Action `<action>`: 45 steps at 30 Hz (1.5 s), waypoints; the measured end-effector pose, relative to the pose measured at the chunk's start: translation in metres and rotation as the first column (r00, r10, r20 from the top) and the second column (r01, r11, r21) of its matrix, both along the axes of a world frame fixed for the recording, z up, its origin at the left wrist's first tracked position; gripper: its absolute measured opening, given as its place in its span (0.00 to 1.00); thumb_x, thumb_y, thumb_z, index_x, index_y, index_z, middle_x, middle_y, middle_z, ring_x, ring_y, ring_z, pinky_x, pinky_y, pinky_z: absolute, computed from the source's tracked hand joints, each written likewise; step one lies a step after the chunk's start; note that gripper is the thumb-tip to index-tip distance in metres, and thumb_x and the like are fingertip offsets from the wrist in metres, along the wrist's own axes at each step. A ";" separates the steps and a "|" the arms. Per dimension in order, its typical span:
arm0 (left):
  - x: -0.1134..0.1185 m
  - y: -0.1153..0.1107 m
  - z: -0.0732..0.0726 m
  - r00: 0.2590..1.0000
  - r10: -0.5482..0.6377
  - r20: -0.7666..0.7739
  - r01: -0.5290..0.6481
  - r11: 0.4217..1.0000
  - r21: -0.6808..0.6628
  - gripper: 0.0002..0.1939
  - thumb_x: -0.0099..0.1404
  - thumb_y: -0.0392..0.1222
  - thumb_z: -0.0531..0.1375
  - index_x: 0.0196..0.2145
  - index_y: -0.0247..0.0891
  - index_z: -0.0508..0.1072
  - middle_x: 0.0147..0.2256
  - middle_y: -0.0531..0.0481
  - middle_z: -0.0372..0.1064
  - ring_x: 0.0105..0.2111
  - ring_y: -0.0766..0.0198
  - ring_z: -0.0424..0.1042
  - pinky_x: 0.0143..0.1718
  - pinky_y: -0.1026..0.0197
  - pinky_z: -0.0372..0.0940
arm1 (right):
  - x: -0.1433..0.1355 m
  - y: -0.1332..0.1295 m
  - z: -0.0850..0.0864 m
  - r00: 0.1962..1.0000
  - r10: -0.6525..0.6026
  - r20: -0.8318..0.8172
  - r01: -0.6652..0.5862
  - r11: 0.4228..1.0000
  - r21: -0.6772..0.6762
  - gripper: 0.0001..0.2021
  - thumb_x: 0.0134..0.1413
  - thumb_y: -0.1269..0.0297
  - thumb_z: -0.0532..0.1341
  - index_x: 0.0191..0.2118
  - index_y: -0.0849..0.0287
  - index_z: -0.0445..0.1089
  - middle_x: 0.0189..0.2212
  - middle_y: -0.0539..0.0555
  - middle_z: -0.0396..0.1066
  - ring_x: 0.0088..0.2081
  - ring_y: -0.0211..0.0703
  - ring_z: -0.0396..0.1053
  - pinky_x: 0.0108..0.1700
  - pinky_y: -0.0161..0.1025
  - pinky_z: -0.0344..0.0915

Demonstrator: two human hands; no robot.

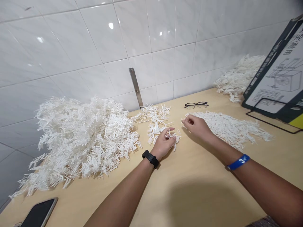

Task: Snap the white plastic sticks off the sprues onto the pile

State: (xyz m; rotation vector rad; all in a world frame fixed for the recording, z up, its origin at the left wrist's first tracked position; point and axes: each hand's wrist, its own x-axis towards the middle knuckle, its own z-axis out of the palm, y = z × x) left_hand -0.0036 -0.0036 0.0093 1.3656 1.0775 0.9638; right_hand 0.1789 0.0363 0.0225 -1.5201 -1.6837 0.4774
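Left hand (pixel 163 144): thumb and fingers grasping a white branched clump (pixel 176 140); strands could snap if tugged while tangled. Right hand (pixel 195 124): fingertips pinched, contents indiscernible. White strand bundle (pixel 233 129), beside it: could scatter if brushed.

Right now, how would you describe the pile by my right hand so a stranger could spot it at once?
On the table, find the dark-framed glasses. The white pile lies just in front of them, beside the right hand. Unlike the tall, bushy heap at left, it is spread flat.
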 end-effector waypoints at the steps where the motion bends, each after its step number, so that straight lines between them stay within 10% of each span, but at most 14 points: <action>1: 0.000 0.000 -0.001 1.000 -0.004 -0.018 0.004 1.000 0.014 0.24 0.61 0.39 0.60 0.54 0.37 0.65 0.26 0.54 0.63 0.24 0.71 0.61 0.29 0.65 0.59 | -0.005 -0.005 0.002 0.996 0.085 -0.027 -0.086 0.996 -0.022 0.17 0.56 0.53 0.55 0.23 0.57 0.55 0.19 0.47 0.55 0.24 0.37 0.53 0.28 0.36 0.49; 8: 0.003 -0.001 -0.006 0.991 -0.104 -0.078 0.113 0.986 0.119 0.31 0.60 0.37 0.60 0.60 0.36 0.57 0.37 0.47 0.70 0.32 0.67 0.66 0.37 0.64 0.62 | -0.025 -0.020 -0.003 0.860 0.503 0.081 -0.478 0.852 -0.214 0.22 0.57 0.49 0.54 0.20 0.59 0.61 0.18 0.48 0.62 0.23 0.36 0.57 0.27 0.36 0.49; 18: 0.002 -0.004 -0.007 0.983 -0.086 -0.160 0.107 0.986 0.126 0.27 0.64 0.43 0.58 0.59 0.41 0.60 0.24 0.56 0.63 0.22 0.70 0.60 0.29 0.65 0.59 | -0.014 -0.013 -0.003 0.933 0.360 -0.022 -0.361 0.931 -0.059 0.21 0.59 0.54 0.51 0.20 0.60 0.64 0.17 0.49 0.60 0.22 0.36 0.55 0.26 0.36 0.49; 27: 0.002 -0.003 -0.010 0.982 -0.104 -0.157 0.131 0.977 0.171 0.33 0.60 0.40 0.61 0.62 0.37 0.57 0.42 0.44 0.72 0.39 0.61 0.70 0.42 0.60 0.64 | -0.020 -0.012 -0.010 0.794 0.601 -0.086 -0.604 0.767 -0.214 0.19 0.57 0.54 0.53 0.24 0.61 0.70 0.22 0.51 0.68 0.27 0.40 0.62 0.31 0.36 0.56; 45: 0.003 -0.001 -0.011 0.992 -0.018 -0.127 0.032 0.994 0.109 0.23 0.62 0.42 0.58 0.55 0.40 0.65 0.27 0.53 0.66 0.25 0.68 0.63 0.32 0.64 0.61 | -0.019 -0.005 -0.018 0.925 0.379 -0.031 -0.380 0.915 -0.133 0.14 0.46 0.64 0.52 0.17 0.57 0.46 0.15 0.45 0.46 0.21 0.32 0.45 0.24 0.35 0.42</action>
